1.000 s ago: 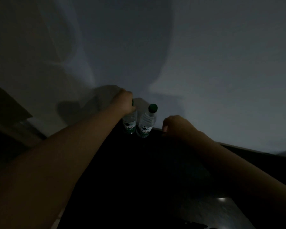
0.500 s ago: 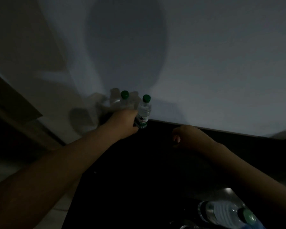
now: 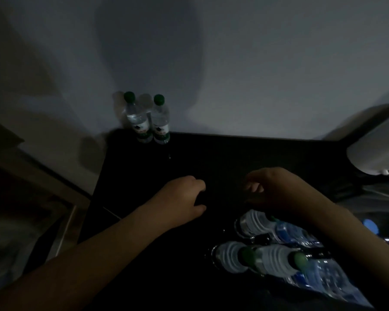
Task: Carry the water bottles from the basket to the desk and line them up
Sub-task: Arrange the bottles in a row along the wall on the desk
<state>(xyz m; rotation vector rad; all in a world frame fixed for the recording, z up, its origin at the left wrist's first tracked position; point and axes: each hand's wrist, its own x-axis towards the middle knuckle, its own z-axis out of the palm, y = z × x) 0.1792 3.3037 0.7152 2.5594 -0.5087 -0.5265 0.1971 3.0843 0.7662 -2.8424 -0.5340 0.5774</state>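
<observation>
- Dim room: a black desk (image 3: 234, 158) stands against a pale wall (image 3: 279, 63).
- The left hand (image 3: 182, 198) and right hand (image 3: 272, 189) hover above it, fingers loosely curled, both empty.
- Lying bottles (image 3: 256, 257) are heaped beneath the right forearm.
- Two upright bottles (image 3: 142, 124) stand touching at the desk's far left corner.

Single head-worn wide-angle view, facing forward and down, close above desk (image 3: 234, 158)

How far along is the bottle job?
Two upright bottles stand side by side at the far corner of the desk. The left hand and right hand hover empty above it. At least three lying bottles at lower right remain to carry.
</observation>
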